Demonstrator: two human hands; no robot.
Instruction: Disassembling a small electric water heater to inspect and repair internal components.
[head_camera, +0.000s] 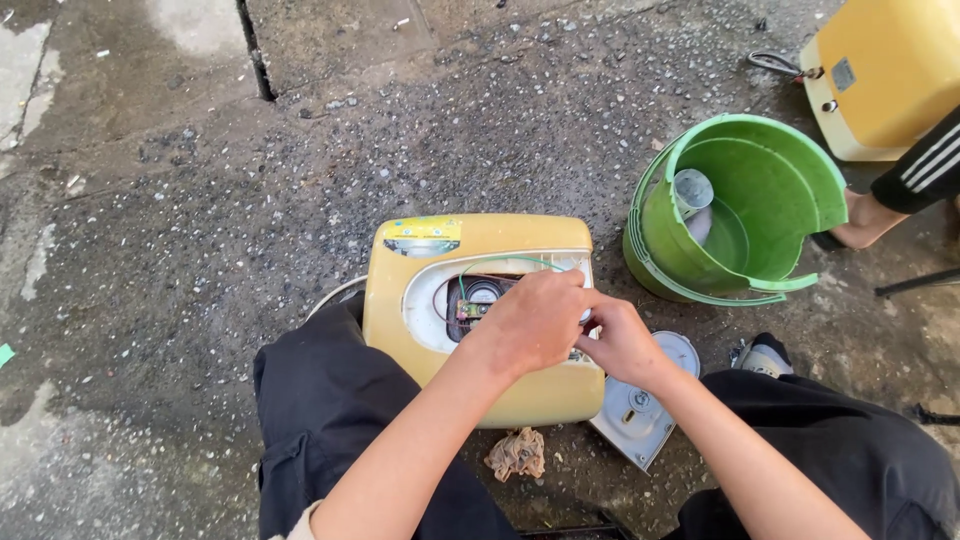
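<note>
Forearms reach forward between black-trousered knees. Left hand (532, 322) and right hand (620, 340) meet over the opened panel of a yellow appliance housing (420, 300) propped on the lap; fingers curled, pinching something small, cannot tell what. Grey cover plate (640, 415) lies beside it on concrete; green bucket (740, 210) near, crumpled rag (517, 453) below.

The person is wearing black trousers (330, 400), bare forearms showing, a pale sleeve edge (305, 520) peeking at seven o'clock.
</note>
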